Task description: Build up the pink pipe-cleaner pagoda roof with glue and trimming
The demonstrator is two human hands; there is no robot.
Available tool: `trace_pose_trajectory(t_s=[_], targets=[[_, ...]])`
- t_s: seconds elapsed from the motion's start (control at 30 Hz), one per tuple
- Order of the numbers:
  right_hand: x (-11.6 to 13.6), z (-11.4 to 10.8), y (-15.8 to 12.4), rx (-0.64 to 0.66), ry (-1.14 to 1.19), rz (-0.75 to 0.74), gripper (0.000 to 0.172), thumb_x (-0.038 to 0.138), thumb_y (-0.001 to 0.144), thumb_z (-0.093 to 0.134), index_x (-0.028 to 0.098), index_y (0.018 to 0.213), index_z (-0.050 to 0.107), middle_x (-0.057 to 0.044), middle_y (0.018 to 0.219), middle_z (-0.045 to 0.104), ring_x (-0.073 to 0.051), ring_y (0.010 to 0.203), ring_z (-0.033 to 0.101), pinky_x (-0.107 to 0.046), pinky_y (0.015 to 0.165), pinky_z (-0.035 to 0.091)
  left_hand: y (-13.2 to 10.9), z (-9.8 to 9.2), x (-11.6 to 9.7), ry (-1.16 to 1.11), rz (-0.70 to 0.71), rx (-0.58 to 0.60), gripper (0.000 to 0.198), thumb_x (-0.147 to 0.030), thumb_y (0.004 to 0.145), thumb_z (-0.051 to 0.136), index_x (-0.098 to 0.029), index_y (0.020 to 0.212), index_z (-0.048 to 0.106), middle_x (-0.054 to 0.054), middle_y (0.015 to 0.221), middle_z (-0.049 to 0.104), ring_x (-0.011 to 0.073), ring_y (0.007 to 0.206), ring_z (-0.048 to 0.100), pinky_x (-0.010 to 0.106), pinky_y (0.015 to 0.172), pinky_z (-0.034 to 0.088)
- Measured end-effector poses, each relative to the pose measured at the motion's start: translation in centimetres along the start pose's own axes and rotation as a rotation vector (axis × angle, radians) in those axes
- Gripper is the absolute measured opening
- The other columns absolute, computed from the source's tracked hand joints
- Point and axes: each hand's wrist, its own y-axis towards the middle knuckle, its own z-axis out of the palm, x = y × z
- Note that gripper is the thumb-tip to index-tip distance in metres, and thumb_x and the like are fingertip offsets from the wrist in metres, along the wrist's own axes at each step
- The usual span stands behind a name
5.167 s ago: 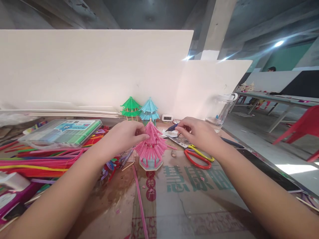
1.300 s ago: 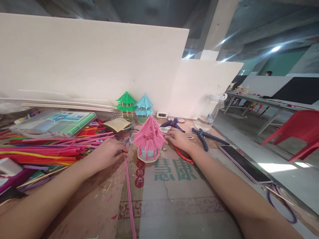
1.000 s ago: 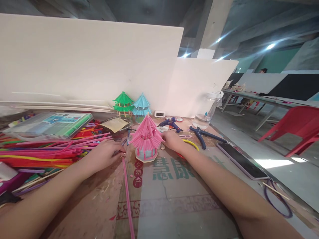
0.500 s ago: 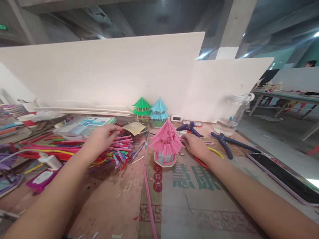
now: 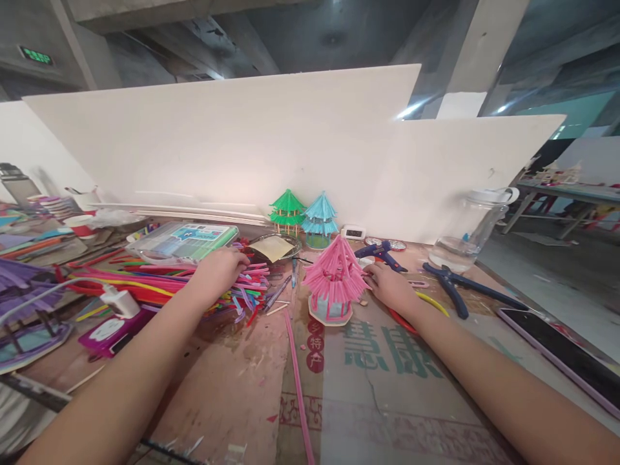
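Observation:
My left hand point(image 5: 221, 271) is over the far right end of a heap of coloured pipe cleaners point(image 5: 159, 278), its fingers bent down and loosely apart; the fingertips are partly hidden. A small pink pavilion point(image 5: 335, 278) with a two-tier pipe-cleaner roof stands upright on an octagonal base in front of me. At the right edge of its roof, the curled fingers of my right hand point(image 5: 391, 287) touch it, with the tips partly hidden. One long pink pipe cleaner point(image 5: 298, 381) lies on the table, running from near the pavilion towards me.
Green point(image 5: 288, 212) and blue pavilions point(image 5: 320, 219) stand at the back by the white board point(image 5: 242, 142). A glue gun point(image 5: 382, 253), blue pliers point(image 5: 453, 284), a jug point(image 5: 467, 232) and a phone point(image 5: 562, 355) are right. A plastic case point(image 5: 184, 242) and purple pavilion point(image 5: 29, 297) sit left.
The view has swung slightly left. My left hand has moved a little right and down onto the pipe cleaners. The right hand and the pink pavilion keep their places relative to each other.

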Motion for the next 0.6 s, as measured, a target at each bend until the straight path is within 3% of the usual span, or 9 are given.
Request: trace_pose_trajectory(t_s=[0.07,0.17,0.27,0.37,0.47,0.6], targets=[[0.0,-0.1,0.0,0.008,0.003,-0.007,0.021,0.02,0.092,0.044,0.016,0.103,0.061,-0.01,0.104,0.063,-0.021,0.095,0.06,-0.027,0.077,0.041,0.1,-0.1,0.0,-0.01,0.004,-0.015,0.032,-0.02,0.083,0.041,-0.017,0.087,0.073,0.011,0.092,0.072,0.0272,0.091,0.064,0.035,0.081,0.047],[0.0,-0.2,0.1,0.011,0.007,-0.008,0.021,0.021,0.092,0.043,0.016,0.103,0.061,-0.01,0.105,0.062,-0.022,0.096,0.059,-0.028,0.077,0.041,0.0,-0.8,-0.4,-0.036,-0.012,-0.08,0.034,-0.021,0.085,0.039,-0.017,0.095,0.071,0.011,0.1,0.069,0.0254,0.095,0.063,0.034,0.083,0.047],[0.0,-0.3,0.1,0.008,0.007,0.001,0.022,0.021,0.092,0.043,0.017,0.103,0.061,-0.01,0.106,0.062,-0.021,0.096,0.059,-0.027,0.078,0.041,-0.5,-1.5,-1.8,-0.179,0.124,-0.114,0.031,-0.022,0.087,0.04,-0.019,0.097,0.069,0.008,0.099,0.069,0.0222,0.094,0.061,0.031,0.081,0.046],[0.1,-0.3,0.2,0.006,0.006,0.008,0.022,0.022,0.092,0.044,0.017,0.104,0.061,-0.01,0.105,0.063,-0.021,0.097,0.059,-0.027,0.079,0.041,-1.3,-1.0,-4.0,-0.323,0.479,0.168,0.028,-0.013,0.082,0.047,-0.023,0.092,0.071,0.003,0.092,0.069,0.0165,0.086,0.062,0.025,0.075,0.045],[0.2,-0.3,0.3,0.006,0.006,0.01,0.022,0.022,0.091,0.044,0.017,0.105,0.061,-0.01,0.108,0.062,-0.021,0.097,0.059,-0.027,0.08,0.041,-1.8,0.7,-5.7,-0.286,0.551,0.254,0.025,-0.009,0.076,0.058,-0.024,0.089,0.072,0.003,0.09,0.069,0.0187,0.087,0.061,0.028,0.077,0.042],[0.1,-0.3,0.4,0.005,0.014,0.007,0.022,0.022,0.092,0.044,0.016,0.105,0.061,-0.011,0.106,0.062,-0.021,0.096,0.059,-0.028,0.08,0.042,-1.8,2.1,-6.0,-0.309,0.561,0.249,0.022,-0.005,0.073,0.058,-0.022,0.076,0.071,0.003,0.084,0.067,0.017,0.081,0.061,0.026,0.072,0.041]])
